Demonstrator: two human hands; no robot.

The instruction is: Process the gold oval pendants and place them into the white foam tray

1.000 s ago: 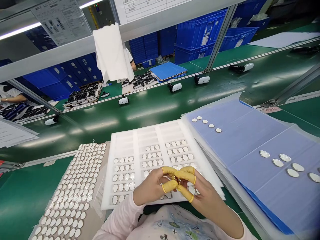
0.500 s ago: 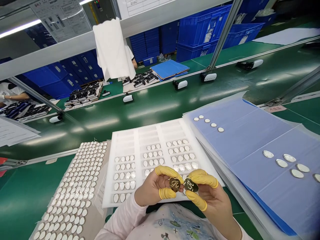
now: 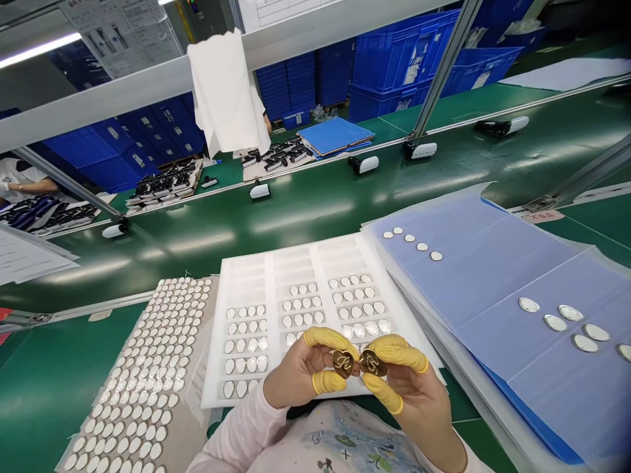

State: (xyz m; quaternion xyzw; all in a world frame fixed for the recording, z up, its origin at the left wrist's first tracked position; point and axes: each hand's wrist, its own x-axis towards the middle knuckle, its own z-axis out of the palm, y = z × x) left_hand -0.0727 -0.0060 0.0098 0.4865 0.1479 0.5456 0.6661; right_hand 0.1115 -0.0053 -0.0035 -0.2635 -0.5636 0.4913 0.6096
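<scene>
Left hand (image 3: 290,371) pinches gold charm (image 3: 342,363), right hand (image 3: 411,381) another (image 3: 373,362).

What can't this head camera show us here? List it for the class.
Head view:
- Backs of the left gold disc and right gold disc: hidden by the discs themselves.
- Near pockets of the foam tray: hidden by the left hand and right hand.
- Top of the printed form: cut off by the top edge.
- Markings on the small discs: too small.

Left hand (image 3: 290,371) and right hand (image 3: 411,381) are hovering close together, each pinching between yellow-capped thumb and forefinger, wrists turning inward, left forearm (image 3: 234,433) and right forearm (image 3: 436,437) angling up from pink sleeves.
</scene>
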